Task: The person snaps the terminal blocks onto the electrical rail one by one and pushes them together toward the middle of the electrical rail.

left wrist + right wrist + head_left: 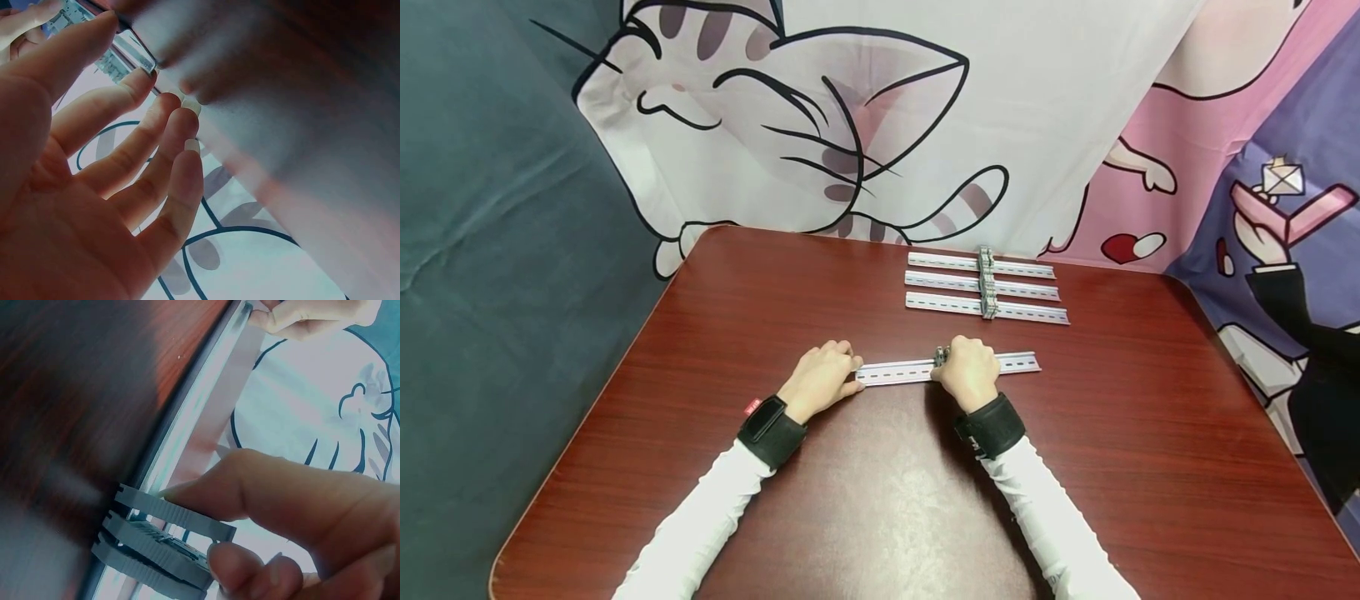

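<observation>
A slotted metal DIN rail (895,372) lies across the table in front of me. Its left end is between the thumb and index finger of my left hand (822,379); the other fingers extend past it in the left wrist view. Farther along the rail, my right hand (970,372) pinches a grey terminal block (172,512) with thumb and forefinger. Two more grey blocks (147,569) sit close beside it on the rail, slightly tilted. From the head view, the right hand covers most of these blocks and part of the rail.
Behind lie three parallel DIN rails (943,282), each bearing grey blocks (987,287) that line up near the middle. The brown table (737,292) ends at a cloth backdrop (1060,100) with cartoon prints. Teal fabric (490,208) hangs at the left.
</observation>
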The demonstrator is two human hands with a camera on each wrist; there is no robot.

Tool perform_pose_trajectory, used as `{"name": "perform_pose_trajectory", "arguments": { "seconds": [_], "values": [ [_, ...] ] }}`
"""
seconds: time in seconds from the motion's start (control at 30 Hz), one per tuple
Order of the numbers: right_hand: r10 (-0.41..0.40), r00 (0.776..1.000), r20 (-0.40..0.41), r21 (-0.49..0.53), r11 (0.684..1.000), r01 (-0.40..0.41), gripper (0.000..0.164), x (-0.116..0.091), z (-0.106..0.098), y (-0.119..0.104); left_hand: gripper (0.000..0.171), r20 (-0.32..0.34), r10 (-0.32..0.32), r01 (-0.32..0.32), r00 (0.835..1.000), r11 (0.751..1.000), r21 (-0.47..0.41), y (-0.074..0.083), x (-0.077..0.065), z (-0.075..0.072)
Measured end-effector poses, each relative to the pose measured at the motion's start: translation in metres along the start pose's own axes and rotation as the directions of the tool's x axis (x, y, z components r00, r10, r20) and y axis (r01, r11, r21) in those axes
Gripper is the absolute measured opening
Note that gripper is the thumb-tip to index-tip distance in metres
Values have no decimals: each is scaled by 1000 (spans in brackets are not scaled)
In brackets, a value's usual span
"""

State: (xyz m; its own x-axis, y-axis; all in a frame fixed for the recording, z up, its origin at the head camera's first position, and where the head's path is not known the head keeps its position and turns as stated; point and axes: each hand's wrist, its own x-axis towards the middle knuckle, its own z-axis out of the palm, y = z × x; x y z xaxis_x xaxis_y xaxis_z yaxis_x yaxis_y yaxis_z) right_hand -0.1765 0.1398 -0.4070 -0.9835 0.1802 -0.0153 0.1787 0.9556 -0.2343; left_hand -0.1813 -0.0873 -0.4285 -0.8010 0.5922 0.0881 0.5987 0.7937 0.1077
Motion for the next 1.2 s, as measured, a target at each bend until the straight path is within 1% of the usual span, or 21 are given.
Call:
{"name": "perform_pose_trajectory", "arguments": {
  "seconds": [0.2, 0.33, 0.43, 0.5, 0.6, 0.7, 0.77, 0.97, 1.1, 1.2],
  "values": [
    [11, 1000, -21, -22, 1000, -11, 32, -1, -1, 1, 24, 0, 1, -1, 1000, 1000, -5, 1, 0, -1],
    [4, 1000, 6, -26, 1000, -4, 35, -1, -5, 2, 23, -10, 4, -4, 1000, 1000, 2, 0, -1, 1],
    [5, 1000, 26, -15, 1000, -5, 44, 0, -11, 5, 22, -9, 3, -3, 1000, 1000, -3, -1, -1, 3],
    [22, 999, 30, 0, 1000, -22, 50, 0, -14, 8, 23, -4, 6, -6, 1000, 1000, -10, -2, -2, 3],
    [29, 999, 39, 26, 999, -30, 55, -1, -13, 14, 31, 23, 3, -2, 1000, 1000, -27, -3, -3, 3],
    [-6, 999, 51, 42, 999, 4, 50, -4, -6, 17, 43, 66, -15, 19, 998, 998, -66, -7, -4, 1],
    [-36, 999, 35, 54, 998, 34, 45, -5, -1, 17, 47, 80, -24, 32, 997, 995, -99, -11, -5, -2],
    [-80, 994, -76, 57, 995, 85, 38, -4, 8, 16, 46, 78, -92, 107, 993, 970, -217, -25, -7, -18],
    [-95, 992, -88, 48, 994, 99, 31, -2, 9, 16, 47, 90, -132, 151, 987, 955, -257, -32, -9, -26],
    [-85, 993, -78, 43, 995, 89, 28, -1, 9, 16, 46, 103, -146, 169, 984, 949, -265, -35, -8, -27]
  ]
}}
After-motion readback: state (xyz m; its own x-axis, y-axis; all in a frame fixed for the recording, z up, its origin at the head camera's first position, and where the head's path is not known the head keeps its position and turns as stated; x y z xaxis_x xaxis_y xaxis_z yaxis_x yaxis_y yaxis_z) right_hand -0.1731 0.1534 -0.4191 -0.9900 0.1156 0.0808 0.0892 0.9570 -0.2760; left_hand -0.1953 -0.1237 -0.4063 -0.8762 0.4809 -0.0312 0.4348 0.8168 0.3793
